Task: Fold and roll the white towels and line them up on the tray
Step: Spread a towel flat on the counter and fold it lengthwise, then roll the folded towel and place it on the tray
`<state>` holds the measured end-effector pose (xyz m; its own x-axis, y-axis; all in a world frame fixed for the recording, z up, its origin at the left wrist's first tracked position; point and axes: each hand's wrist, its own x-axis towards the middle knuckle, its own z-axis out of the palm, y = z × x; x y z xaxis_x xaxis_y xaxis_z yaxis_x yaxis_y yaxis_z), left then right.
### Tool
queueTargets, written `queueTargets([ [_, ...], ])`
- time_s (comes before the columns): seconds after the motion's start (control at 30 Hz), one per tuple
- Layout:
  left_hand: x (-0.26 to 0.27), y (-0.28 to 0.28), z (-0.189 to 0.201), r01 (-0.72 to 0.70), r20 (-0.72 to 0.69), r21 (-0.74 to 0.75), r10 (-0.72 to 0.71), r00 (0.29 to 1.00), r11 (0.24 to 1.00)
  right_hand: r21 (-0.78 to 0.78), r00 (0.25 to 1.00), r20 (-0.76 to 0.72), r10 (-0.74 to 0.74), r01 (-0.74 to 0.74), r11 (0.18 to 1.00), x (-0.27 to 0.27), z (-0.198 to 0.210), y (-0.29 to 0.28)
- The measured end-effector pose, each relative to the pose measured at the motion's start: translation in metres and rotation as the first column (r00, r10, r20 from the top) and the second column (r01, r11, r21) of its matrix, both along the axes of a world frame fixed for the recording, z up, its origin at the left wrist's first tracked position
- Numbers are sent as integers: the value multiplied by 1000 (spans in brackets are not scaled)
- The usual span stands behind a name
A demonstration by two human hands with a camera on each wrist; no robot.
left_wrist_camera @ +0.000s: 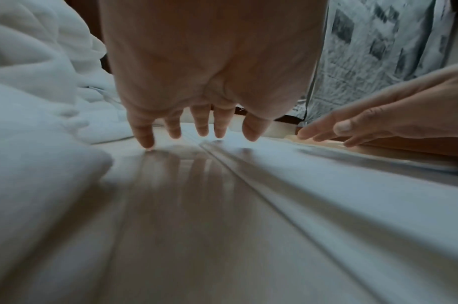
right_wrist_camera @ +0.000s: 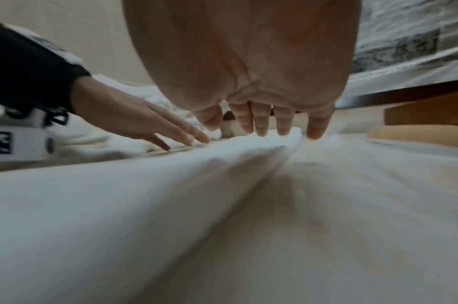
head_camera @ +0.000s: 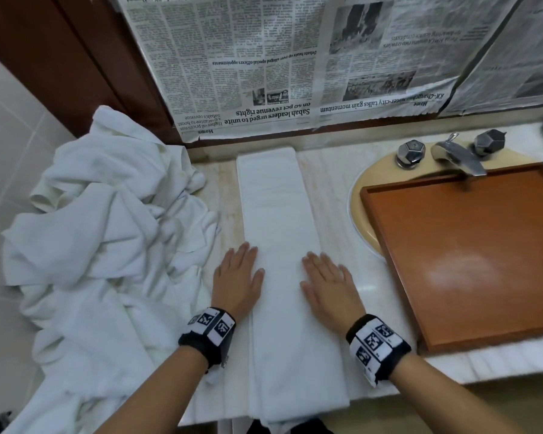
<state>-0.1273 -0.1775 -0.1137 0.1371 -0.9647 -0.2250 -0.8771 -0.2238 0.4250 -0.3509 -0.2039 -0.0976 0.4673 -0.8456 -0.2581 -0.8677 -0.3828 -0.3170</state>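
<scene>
Left hand (head_camera: 237, 277) and right hand (head_camera: 328, 281): flat, fingers spread, on folded towel (head_camera: 276, 214) lengthwise on counter (head_camera: 333, 189) beside tray (head_camera: 470, 252); risk: uneven pressure skews the fold, loosening the roll.

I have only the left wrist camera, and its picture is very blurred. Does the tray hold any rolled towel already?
Observer: No. The tray lies over the sink, and no towel is on it yet.
Operator: What do I see below, so blurred?
Observer: The folded towel, a long narrow strip. Its near end hangs over the edge of the counter.
Operator: Is more work waiting?
Observer: Yes, a pile of unfolded towels lies left of the strip.
</scene>
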Motion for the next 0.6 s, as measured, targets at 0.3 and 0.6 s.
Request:
queueTargets([
  [0.3, -20, 71, -3, -83, -179, -70, 70, 981, 994, 7, 972, 189, 142, -146, 989, 25, -5, 100],
  [0.6, -15, 73, 15, -112, -184, 4, 110, 977, 994, -35, 994, -71, 87, -89, 995, 58, 0, 140],
])
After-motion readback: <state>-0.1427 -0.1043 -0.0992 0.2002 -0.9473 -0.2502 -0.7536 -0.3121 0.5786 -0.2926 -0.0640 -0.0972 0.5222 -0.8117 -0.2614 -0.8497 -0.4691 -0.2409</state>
